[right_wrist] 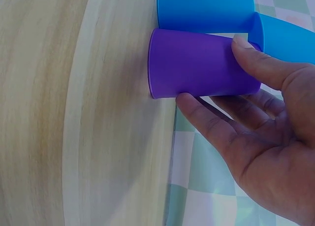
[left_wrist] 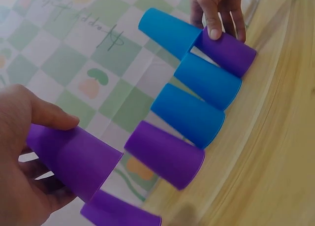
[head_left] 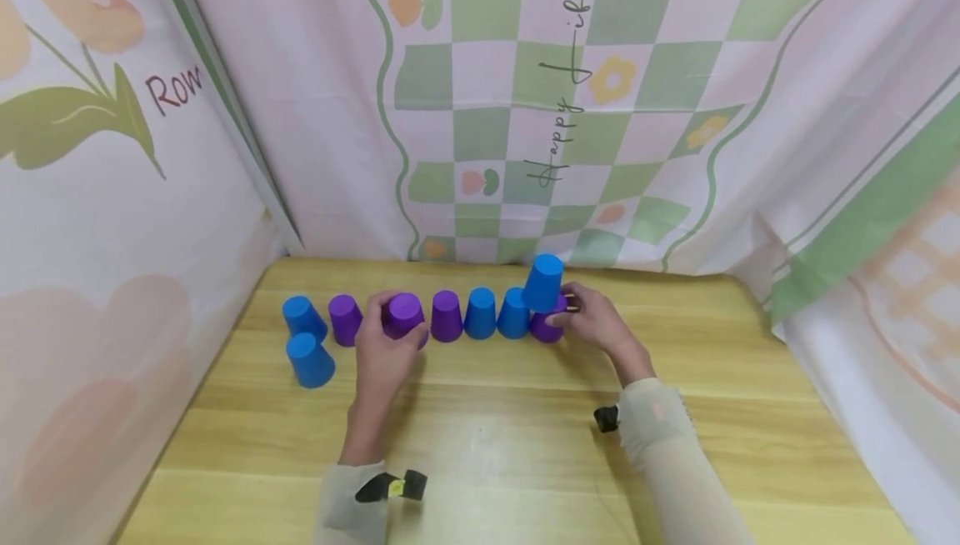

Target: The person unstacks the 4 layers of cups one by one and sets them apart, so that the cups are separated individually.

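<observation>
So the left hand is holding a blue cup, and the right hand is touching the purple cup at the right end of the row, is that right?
Not quite: the left hand is holding a purple cup, not a blue one, as the left wrist view shows. The right hand is touching the right-end purple cup, as you said.

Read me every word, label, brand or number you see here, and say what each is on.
"Happy Life": back cloth, written sideways.
"Row": left cloth, possibly cut off at the fold.
Cups: no lettering visible.
Yellow patch by the left cuff: too small to read.
</observation>
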Demonstrator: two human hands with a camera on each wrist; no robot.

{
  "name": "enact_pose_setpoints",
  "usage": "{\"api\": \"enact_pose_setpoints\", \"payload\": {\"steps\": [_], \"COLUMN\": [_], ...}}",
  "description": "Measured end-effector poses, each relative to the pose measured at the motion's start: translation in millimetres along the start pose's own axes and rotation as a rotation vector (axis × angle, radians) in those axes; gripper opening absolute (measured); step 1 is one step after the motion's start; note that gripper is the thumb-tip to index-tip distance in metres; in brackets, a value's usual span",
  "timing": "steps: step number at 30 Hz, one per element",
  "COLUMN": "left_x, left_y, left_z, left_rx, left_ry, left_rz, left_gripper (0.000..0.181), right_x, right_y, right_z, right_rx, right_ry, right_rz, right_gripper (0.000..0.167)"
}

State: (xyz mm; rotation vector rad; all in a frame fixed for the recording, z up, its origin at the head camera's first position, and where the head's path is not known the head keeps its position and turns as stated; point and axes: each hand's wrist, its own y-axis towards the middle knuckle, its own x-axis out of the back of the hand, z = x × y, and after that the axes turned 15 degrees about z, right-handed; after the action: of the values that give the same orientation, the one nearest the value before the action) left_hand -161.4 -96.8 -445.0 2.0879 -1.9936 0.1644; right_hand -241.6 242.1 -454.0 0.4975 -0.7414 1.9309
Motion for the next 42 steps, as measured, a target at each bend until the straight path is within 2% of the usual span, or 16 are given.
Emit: {"api": "enact_pose_setpoints", "payload": {"steps": [6,9,12,19,24,28,33,36,42], "left_x": [10.0,13.2,15.2,18.3,21.3,22.3,21.2,20.3,19.4], "left_y": [-1.4,-2.2,-3.5,-6.1,-4.8,-3.2,-1.6,-1.5,-1.4], "left_z": [4.6,7.9,12.2,23.7,33.2,37.2,39.4,41.0,45.8], "left_rx": [0.054,0.06,0.058,0.137,0.153,0.2,0.261,0.278,0.271], "left_ry": [-0.002,0.014,0.023,0.064,0.097,0.106,0.103,0.113,0.138], "left_rz": [-0.044,-0.073,-0.117,-0.224,-0.285,-0.287,-0.246,-0.234,-0.239], "left_gripper": [0.063,0.063,0.062,0.054,0.056,0.058,0.058,0.057,0.056], "right_x": [1.1,0.6,-0.6,-1.5,-0.4,-0.2,-0.1,-0.3,-1.0], "right_y": [-0.3,-0.1,0.2,-1.1,-0.9,-0.9,-0.6,-0.3,-0.5], "right_z": [0.4,0.8,1.5,0.9,1.0,0.9,0.1,-0.2,-0.5], "right_rx": [-0.004,0.005,0.01,0.018,0.014,0.005,0.005,0.011,0.014], "right_ry": [-0.004,-0.006,0.003,0.003,-0.001,-0.004,-0.009,-0.007,-0.004], "right_rz": [-0.004,-0.001,-0.004,-0.003,-0.006,-0.001,0.0,0.001,0.002], "right_gripper": [0.06,0.06,0.06,0.06,0.06,0.06,0.061,0.061,0.06]}}
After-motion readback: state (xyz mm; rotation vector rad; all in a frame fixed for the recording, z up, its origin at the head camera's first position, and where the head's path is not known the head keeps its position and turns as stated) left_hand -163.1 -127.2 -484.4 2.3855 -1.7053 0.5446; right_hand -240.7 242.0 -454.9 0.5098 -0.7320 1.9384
